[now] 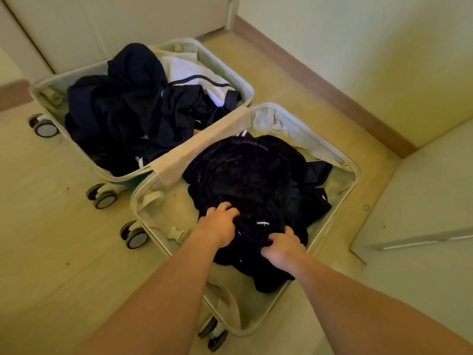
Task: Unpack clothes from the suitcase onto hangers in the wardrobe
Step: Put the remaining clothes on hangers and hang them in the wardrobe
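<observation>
A pale suitcase (354,175) lies wide open on the floor, both halves facing up. In the near half sits a heap of black clothes (250,175). My left hand (220,224) grips the near edge of the top black garment, fingers curled into the fabric. My right hand (282,245) grips the same garment a little to the right, beside a small white label. The far half holds a pile of dark navy clothes (128,108) and a white garment (194,73) with a dark stripe.
The suitcase stands on a light wooden floor (51,226) with its wheels (102,196) to the left. A pale door or wardrobe panel (115,21) rises behind it. A wall with a brown skirting board (320,75) runs along the right, and a pale cabinet (422,201) juts out at right.
</observation>
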`<move>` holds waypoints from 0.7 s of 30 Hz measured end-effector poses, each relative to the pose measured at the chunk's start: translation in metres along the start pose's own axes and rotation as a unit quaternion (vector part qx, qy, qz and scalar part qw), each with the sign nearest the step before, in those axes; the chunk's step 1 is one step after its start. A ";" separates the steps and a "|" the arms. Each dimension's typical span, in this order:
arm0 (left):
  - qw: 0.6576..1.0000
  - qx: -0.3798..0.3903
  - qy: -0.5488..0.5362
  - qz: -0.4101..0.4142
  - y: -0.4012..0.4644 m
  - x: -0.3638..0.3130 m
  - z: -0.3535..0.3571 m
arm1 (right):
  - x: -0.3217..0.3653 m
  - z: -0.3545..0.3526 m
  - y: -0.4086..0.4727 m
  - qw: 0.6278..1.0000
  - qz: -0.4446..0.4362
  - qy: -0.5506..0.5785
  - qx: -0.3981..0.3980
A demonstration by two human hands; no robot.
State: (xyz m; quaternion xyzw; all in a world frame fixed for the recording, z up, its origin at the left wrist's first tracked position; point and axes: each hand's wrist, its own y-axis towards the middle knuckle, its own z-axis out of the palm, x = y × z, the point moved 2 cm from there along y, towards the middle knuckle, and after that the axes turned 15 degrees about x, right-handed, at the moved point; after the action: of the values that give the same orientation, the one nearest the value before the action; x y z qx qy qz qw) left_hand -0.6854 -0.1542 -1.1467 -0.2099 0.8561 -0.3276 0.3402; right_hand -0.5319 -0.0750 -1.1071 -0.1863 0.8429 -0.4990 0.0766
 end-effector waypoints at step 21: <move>0.982 0.046 0.079 -0.166 -0.351 -0.067 -0.190 | 0.129 -0.152 -0.334 0.797 -0.177 0.465 -0.342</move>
State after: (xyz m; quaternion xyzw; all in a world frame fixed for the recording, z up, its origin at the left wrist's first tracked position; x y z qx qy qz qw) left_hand -0.7285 -0.2804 -0.7646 -0.3065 0.8178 -0.4336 0.2221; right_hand -0.6194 -0.1458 -0.7349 -0.0914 0.8454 -0.2096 -0.4828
